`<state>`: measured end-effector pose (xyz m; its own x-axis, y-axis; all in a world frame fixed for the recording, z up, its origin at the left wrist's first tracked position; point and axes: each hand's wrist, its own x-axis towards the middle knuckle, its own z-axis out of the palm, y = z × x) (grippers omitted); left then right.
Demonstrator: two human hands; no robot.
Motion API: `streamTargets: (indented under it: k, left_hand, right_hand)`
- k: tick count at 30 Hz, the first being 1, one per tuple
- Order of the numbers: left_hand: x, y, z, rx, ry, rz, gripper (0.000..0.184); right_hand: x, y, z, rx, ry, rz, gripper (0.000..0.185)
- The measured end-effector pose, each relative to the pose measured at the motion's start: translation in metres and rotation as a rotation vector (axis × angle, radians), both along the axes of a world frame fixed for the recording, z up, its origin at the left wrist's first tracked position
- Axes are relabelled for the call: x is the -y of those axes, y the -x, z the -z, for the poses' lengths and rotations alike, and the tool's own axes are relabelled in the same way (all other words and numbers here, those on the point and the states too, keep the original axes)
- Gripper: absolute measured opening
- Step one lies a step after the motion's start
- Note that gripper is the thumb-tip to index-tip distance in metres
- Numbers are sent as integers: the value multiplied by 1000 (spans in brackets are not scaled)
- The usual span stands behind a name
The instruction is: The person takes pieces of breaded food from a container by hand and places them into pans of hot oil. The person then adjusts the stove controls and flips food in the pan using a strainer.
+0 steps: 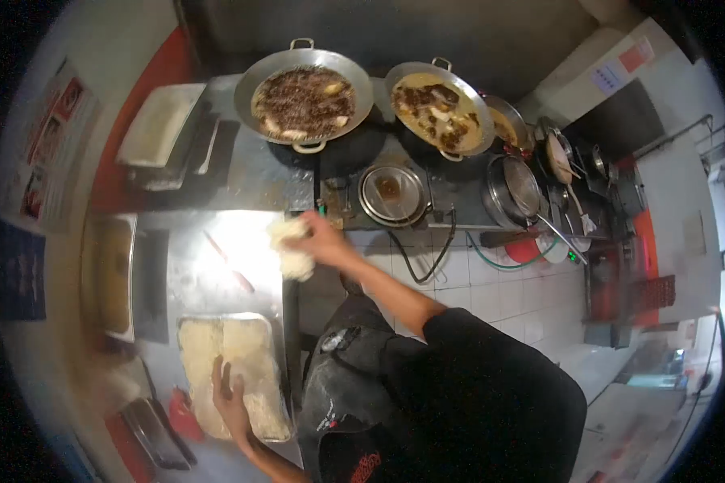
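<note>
My right hand (322,243) grips a pale, lumpy, flour-coated piece (296,264) at the right edge of the steel counter; the piece hangs partly past that edge. What is under the coating cannot be made out. My left hand (232,400) is over a rectangular metal tray (283,378), fingers apart and holding nothing. Pale, flat coated pieces (246,338) fill the tray. Whether my left fingertips touch them is unclear. Between the hands and to the left, a thin reddish stick-like tool (232,264) lies on the counter.
Two big pans, a left one (362,84) and a right one (479,101), hold bubbling oil with food pieces. A strainer bowl (393,193) sits before them. A deep steel container (133,278) and a white tray (165,125) stand left. A red object (184,414) is beside the coated-piece tray.
</note>
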<state>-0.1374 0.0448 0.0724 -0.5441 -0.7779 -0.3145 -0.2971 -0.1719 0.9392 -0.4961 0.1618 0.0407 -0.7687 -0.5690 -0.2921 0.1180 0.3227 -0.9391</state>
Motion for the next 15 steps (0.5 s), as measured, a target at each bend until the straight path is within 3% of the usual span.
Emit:
streamTargets:
  k: [1,3,4,5,7,8,9,10,11,13,15]
  left_hand:
    - [-3,17,-4,-35,-16,55,60]
    - [-13,53,-5,-101,-59,118,58]
    - [-20,67,-7,-123,-68,132,55]
    - [-40,99,-6,-90,-78,120,55]
    - [-55,125,1,-132,-116,56,52]
    - [-64,137,1,-148,-143,16,50]
    - [-71,146,3,-119,-154,5,49]
    - [-78,156,5,-91,-170,-8,47]
    - [-84,165,5,-80,-160,-56,47]
    - [-97,174,5,-6,-108,-58,45]
    - [-109,179,-8,65,-92,-121,44]
  right_hand:
    - [-27,40,1,-103,-3,86,54]
    - [-82,129,5,-124,129,279,46]
    - [-105,163,-5,-254,116,464,31]
    - [-147,246,34,-385,162,488,31]
    - [-194,341,34,-847,-459,719,48]
    - [-228,413,65,-688,-423,714,64]
    - [-225,429,41,-677,-567,861,81]
    - [-250,493,77,-711,-350,823,93]
    - [-259,539,95,-784,-632,891,97]
    - [-283,608,114,-614,-589,758,88]
    - [-278,632,108,-520,-716,734,79]
